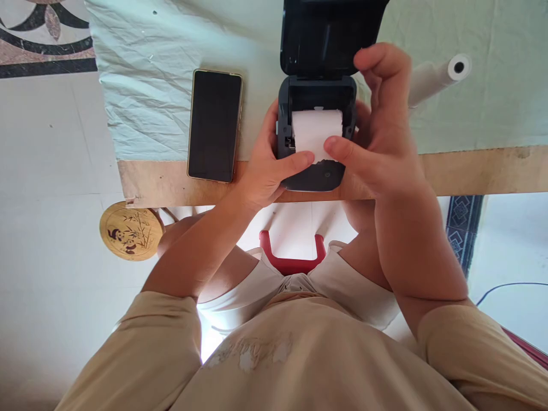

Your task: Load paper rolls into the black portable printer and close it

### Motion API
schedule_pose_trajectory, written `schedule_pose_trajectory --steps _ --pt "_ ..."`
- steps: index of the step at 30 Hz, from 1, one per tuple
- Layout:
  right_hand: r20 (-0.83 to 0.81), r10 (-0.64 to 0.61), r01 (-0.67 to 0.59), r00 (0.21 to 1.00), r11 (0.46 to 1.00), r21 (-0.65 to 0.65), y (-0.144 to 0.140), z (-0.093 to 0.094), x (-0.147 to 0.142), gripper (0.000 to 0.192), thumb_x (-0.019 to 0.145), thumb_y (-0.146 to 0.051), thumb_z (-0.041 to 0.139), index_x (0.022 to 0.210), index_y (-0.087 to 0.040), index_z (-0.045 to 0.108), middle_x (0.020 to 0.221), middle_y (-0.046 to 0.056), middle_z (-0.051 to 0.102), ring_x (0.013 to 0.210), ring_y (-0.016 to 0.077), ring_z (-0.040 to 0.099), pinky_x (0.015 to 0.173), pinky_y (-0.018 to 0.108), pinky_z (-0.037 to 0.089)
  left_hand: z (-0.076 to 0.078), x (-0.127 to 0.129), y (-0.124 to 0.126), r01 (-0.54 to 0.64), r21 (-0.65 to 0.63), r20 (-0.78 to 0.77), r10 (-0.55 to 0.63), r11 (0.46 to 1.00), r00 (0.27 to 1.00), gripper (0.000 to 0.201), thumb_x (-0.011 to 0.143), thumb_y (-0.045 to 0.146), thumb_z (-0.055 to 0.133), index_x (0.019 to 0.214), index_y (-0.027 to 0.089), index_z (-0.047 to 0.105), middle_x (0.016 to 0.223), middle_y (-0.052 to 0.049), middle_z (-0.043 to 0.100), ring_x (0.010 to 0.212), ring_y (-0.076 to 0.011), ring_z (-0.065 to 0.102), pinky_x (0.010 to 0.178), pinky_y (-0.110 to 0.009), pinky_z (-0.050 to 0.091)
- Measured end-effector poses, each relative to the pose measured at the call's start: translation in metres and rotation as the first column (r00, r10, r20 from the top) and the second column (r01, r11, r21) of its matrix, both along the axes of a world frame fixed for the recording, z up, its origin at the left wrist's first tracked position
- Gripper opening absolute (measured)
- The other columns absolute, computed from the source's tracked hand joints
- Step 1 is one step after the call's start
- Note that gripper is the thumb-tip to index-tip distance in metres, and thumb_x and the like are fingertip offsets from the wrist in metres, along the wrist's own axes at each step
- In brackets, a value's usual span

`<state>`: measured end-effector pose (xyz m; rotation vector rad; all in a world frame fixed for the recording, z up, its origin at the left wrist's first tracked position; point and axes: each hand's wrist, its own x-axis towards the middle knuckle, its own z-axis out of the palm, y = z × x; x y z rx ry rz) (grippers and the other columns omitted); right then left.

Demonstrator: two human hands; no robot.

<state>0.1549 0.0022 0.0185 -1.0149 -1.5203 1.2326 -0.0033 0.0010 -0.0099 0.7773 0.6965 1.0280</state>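
Pale floor tiles (64,240) border a counter (483,171) spread with light green cloth (496,103). At its bare wooden edge is a dark printer (319,178), lid (331,37) raised, white paper (317,124) in its bay. The left forearm slants inward; the left hand (266,172) grips the printer's left side, thumb over the paper's lower left corner. The right forearm rises steeply; the right hand (391,137) is spread, thumb on the paper's lower right, bent index finger at the lid's corner. Whether its other fingers grip, I cannot tell. A phone (215,125) lies left, a paper roll (434,77) right.
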Motion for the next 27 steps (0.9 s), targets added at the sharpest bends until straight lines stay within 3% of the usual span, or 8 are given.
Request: schedule_pose_trajectory --steps 7,14,18,23,27 --pt "-0.104 0.12 -0.129 0.987 0.987 -0.091 0.0 -0.002 -0.002 0.063 0.063 -0.03 0.07 0.114 -0.037 0.034 0.119 -0.003 0.045 0.076 0.0117 0.056 0.064 0.028 0.053 -0.003 0.001 0.001 -0.003 0.031 0.011 0.002 1.0 1.0 0.041 0.067 0.027 0.066 0.104 0.028 0.049 0.1 0.001 0.061 0.097 -0.0168 0.06 0.083 -0.029 0.05" --pt "-0.227 0.096 -0.129 0.969 0.982 -0.138 0.0 -0.002 -0.004 0.046 0.074 -0.035 0.057 0.114 -0.035 0.033 0.116 -0.003 0.046 0.077 0.011 0.057 0.059 0.026 0.052 0.001 0.001 0.0 -0.021 -0.033 -0.062 0.019 0.999 0.998 0.064 0.059 0.031 0.072 0.116 0.028 0.043 0.1 0.0 0.063 0.097 -0.0196 0.061 0.082 -0.032 0.051" --pt "-0.13 0.107 -0.115 0.986 0.992 -0.056 0.006 -0.012 -0.001 0.058 0.064 -0.035 0.065 0.113 -0.037 0.033 0.111 -0.003 0.05 0.078 0.0126 0.058 0.061 0.027 0.051 0.002 0.0 0.0 -0.015 -0.064 -0.026 0.013 0.998 1.0 0.055 0.063 0.026 0.069 0.112 0.029 0.045 0.097 0.001 0.062 0.092 -0.0169 0.062 0.082 -0.031 0.051" --pt "-0.017 0.108 -0.108 0.994 0.994 -0.019 0.008 -0.015 0.001 0.065 0.061 -0.035 0.067 0.114 -0.037 0.03 0.088 -0.003 0.054 0.077 0.0159 0.059 0.064 0.031 0.051 0.003 0.0 0.0 0.007 -0.039 -0.004 -0.007 0.999 1.0 0.052 0.063 0.026 0.068 0.11 0.029 0.045 0.093 0.002 0.062 0.092 -0.0169 0.062 0.078 -0.029 0.051" --pt "-0.006 0.126 -0.126 0.992 0.991 -0.04 0.006 -0.012 0.003 0.067 0.059 -0.031 0.068 0.115 -0.036 0.031 0.09 -0.002 0.054 0.073 0.0156 0.057 0.059 0.031 0.051 0.003 0.001 -0.001 -0.013 -0.027 0.027 0.014 1.0 1.0 0.045 0.066 0.023 0.066 0.107 0.029 0.047 0.089 0.003 0.06 0.087 -0.0138 0.062 0.075 -0.026 0.051"
